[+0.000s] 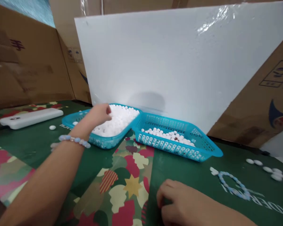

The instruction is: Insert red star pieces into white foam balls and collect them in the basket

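Observation:
My left hand (100, 114), with a bead bracelet (74, 140) on its wrist, reaches over the left blue basket (106, 142). Its fingers are bent together above a heap of small white balls (122, 119). Whatever sits between the fingertips is hidden. My right hand (173, 199) rests low on the green patterned table cover, fingers curled in, and nothing shows in them. In front of it stands the right blue basket (174, 149), holding a smaller pile of white balls (167, 135).
A light-blue bead bracelet (233, 190) lies at the right, with several white oval pieces (267, 169) beyond it. A long white case-like object (33, 118) and one loose white piece (52, 127) are at the left. Behind the baskets stands a white panel (167, 62) against cardboard boxes (25, 62).

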{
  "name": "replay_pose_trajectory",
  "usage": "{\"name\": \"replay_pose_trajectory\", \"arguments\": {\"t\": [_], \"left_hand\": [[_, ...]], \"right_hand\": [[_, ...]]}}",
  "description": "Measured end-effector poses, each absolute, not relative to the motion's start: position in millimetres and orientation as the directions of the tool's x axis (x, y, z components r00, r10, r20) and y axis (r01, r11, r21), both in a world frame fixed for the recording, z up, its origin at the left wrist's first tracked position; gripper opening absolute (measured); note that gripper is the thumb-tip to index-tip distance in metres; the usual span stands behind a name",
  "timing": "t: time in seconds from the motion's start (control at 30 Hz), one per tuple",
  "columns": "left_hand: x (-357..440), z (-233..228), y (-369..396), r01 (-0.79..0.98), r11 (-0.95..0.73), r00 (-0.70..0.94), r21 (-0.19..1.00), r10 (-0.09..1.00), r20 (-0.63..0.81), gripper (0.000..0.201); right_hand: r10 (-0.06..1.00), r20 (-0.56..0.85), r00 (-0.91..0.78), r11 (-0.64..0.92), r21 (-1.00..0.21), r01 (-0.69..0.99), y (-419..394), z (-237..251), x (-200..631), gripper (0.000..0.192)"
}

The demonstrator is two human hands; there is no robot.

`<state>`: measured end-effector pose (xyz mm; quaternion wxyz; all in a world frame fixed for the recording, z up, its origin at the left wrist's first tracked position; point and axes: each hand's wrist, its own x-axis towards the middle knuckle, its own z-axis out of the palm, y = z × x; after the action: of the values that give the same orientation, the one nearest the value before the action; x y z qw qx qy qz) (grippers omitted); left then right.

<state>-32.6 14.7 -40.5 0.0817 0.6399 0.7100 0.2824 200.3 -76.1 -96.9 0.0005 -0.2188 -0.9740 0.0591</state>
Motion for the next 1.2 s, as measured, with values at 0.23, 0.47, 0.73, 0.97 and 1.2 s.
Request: {"name": "replay_pose_trajectory", "arguments": {"t": [0.23,0.47,0.73,0.97,1.2], "left_hand": [[3,-32,-8,0.342,-0.358,0.209,0.869,0.93,0.301,0.018],[24,-34,-23,-0.002,-0.295,0.459,0.956,0.848,0.263,0.011],[45,-44,-32,-0.183,-0.202,0.546,0.962,0.793,0.27,0.013],[54,-47,-37,-0.279,-0.096,0.563,0.955,0.79,0.244,0.015],[55,-51,-38,-0.317,-0.122,0.573,0.941,0.766,0.292,0.01]], "right_hand": [[0.402,0.232,-0.886,0.908,-0.224,0.354,-58,-111,207,0.012],[0.405,0.556,-0.726,0.904,-0.362,0.227,-66,-66,212,0.017],[0.719,0.566,-0.403,0.678,-0.697,0.232,-73,-37,212,0.017],[0.806,0.493,-0.327,0.532,-0.846,0.036,-69,-42,216,0.026],[0.755,0.576,-0.313,0.618,-0.785,0.046,-67,-40,220,0.022]]}}
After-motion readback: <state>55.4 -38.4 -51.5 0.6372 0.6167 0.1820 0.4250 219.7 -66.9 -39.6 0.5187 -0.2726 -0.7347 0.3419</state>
